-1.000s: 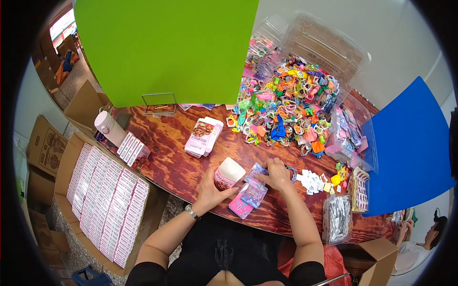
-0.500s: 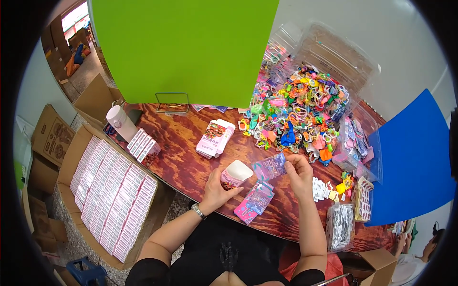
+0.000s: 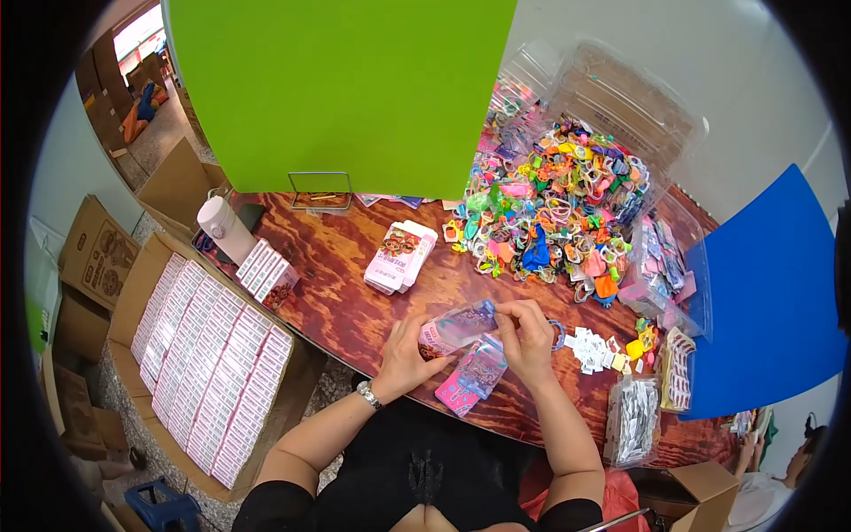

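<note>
At the near edge of the wooden desk (image 3: 355, 301), your left hand (image 3: 403, 359) holds a small pink carton (image 3: 454, 326) lying on its side, with its open end turned toward your right hand (image 3: 529, 341). The left grip is wrapped around the carton's closed end; the right grip is narrowed to a pinch at the open end, on what appears to be a flap or an insert, though the pictures do not show which. Just below the carton, a flat printed pink packet (image 3: 472, 377) lies on the desk, partly under your hands.

Keep the carton raised just above the desk and level, so the contents do not slide out of the open end. Support it from beneath with the left palm and press lightly on the side walls only; heavy pressure probably buckles thin card and narrows the opening. With the right fingertips, guide the piece straight along the carton's long axis and avoid twisting. Fold any flap along its crease instead of forcing it.

Keep your forearms clear of the small white tags (image 3: 592, 348) and the clear bags (image 3: 631, 417) at your right. The heap of coloured plastic trinkets (image 3: 554, 208) lies well beyond your hands, and the finished pink boxes (image 3: 403, 257) rest at mid-desk. More boxes fill the cardboard tray (image 3: 208, 363) at your left.
</note>
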Available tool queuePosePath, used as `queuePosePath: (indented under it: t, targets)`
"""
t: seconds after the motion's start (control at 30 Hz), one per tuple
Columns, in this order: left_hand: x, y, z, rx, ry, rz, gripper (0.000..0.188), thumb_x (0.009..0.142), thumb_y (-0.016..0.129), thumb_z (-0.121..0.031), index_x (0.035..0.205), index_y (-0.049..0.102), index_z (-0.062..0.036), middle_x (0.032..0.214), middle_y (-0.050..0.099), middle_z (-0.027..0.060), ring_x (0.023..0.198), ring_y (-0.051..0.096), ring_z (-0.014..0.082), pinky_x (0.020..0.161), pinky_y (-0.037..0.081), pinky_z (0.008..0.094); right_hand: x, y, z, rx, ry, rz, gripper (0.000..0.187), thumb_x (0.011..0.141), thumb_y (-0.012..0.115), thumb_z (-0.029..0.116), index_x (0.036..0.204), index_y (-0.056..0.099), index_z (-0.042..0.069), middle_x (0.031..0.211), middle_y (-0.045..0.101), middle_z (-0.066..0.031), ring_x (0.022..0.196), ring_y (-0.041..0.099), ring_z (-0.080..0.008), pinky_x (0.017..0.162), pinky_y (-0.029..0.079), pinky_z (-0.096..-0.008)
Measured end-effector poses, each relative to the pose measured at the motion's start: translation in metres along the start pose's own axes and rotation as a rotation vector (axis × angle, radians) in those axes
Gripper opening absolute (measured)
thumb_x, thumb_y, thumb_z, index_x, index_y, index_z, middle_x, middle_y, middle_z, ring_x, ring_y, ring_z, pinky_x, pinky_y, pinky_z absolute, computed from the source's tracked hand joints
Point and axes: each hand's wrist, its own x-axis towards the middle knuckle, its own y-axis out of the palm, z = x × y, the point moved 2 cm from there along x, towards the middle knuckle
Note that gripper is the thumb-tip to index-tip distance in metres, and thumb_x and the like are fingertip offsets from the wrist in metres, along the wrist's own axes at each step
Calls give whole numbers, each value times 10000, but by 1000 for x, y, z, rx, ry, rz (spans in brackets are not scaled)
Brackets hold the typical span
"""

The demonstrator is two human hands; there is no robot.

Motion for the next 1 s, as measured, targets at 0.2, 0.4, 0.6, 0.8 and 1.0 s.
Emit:
queuePosePath:
  t: [0.2, 0.4, 0.6, 0.8, 1.0]
  targets:
    - [0, 0, 1, -66, -30, 13, 703, 676, 912, -239, 1241, 564, -5, 1132, 630, 155, 1082, 597, 344, 928, 491, 432, -3, 2, 2, 28, 105, 48, 123, 892, 717, -12, 1008, 683, 6, 870, 646, -90, 706, 631, -173, 605, 493, -287]
    - [2, 4, -13, 68, 90, -60, 769, 662, 922, -252, 1283, 549, 6, 1169, 616, 182, 1086, 581, 375, 929, 484, 448, -18, 23, 19, -254, -209, 83, 181, 818, 751, -4, 987, 699, 33, 856, 679, -101, 737, 645, -273, 655, 531, -366]
    - [2, -9, 0, 104, 45, -82, 800, 674, 920, -251, 1318, 518, 4, 1171, 607, 189, 1067, 581, 370, 910, 481, 456, -13, -19, 15, -216, 71, 108, 163, 849, 729, -9, 1006, 708, 30, 869, 700, -117, 793, 671, -265, 699, 542, -343]
    - [2, -10, 9, 46, -12, -70, 787, 678, 898, -232, 1317, 504, 6, 1153, 586, 194, 1058, 555, 384, 906, 470, 475, -48, -85, -34, -11, 467, 791, 222, 885, 736, 164, 1090, 731, 77, 993, 728, -144, 900, 697, -334, 773, 561, -390]
    - [4, -3, -4, -12, -4, 21, 834, 671, 918, -231, 1348, 490, 1, 1204, 588, 193, 1134, 574, 367, 963, 480, 460, -58, -87, -105, -521, 516, 246, 306, 851, 759, 193, 1126, 697, 75, 1063, 693, -183, 951, 676, -365, 822, 543, -436]
